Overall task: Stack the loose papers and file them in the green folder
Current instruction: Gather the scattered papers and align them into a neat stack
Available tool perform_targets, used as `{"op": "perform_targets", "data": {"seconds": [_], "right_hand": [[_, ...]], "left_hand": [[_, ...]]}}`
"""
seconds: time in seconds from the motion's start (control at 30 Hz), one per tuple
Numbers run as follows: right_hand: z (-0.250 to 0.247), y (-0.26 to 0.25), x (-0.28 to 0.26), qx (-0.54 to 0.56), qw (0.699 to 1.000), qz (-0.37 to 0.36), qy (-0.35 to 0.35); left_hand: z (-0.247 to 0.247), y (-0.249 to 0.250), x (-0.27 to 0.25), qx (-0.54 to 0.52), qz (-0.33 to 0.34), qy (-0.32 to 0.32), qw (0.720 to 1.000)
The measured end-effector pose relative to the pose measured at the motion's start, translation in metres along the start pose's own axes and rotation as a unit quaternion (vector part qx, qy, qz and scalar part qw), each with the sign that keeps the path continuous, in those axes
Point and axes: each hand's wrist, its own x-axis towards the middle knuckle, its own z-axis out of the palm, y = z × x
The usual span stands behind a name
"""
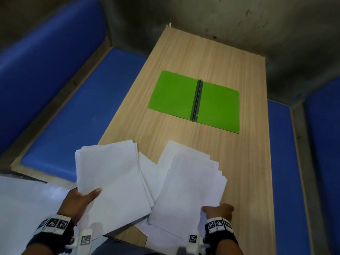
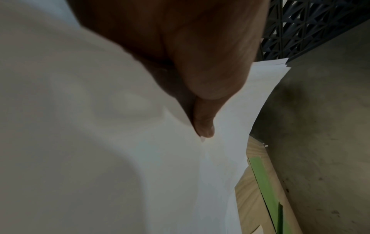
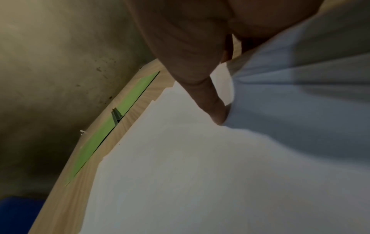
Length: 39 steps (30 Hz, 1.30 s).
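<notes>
The green folder lies open and flat at the middle of the wooden table, its dark spine clip upright; it shows as a green strip in the left wrist view and the right wrist view. My left hand grips a stack of white papers at the near left, thumb on top. My right hand pinches a second, fanned stack at its near edge, thumb on top. A few loose sheets lie under and between both stacks.
Blue padded benches run along the left and right of the table. Grey concrete walls close the far end. Bare tabletop lies between the papers and the folder.
</notes>
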Motion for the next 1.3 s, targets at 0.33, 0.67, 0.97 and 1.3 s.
{"op": "perform_targets", "data": {"seconds": [0.33,0.67,0.97,1.3], "right_hand": [[-0.045,-0.011,-0.027,0.087,0.969,-0.226,-0.055],[-0.002,-0.055,0.001,0.032,0.982,-0.172,-0.074],[0.036,-0.067,-0.012,-0.057,0.990,-0.125,0.015],[-0.020,-0.069,-0.007,0.121,0.950,-0.278,-0.075]], "left_hand": [[0.000,0.002,-0.021,-0.003,0.017,0.005,1.000],[0.013,-0.010,-0.017,0.014,0.016,0.001,1.000],[0.018,-0.015,-0.012,0.024,0.024,-0.003,0.999],[0.014,-0.017,-0.010,-0.019,0.024,-0.024,0.999]]}}
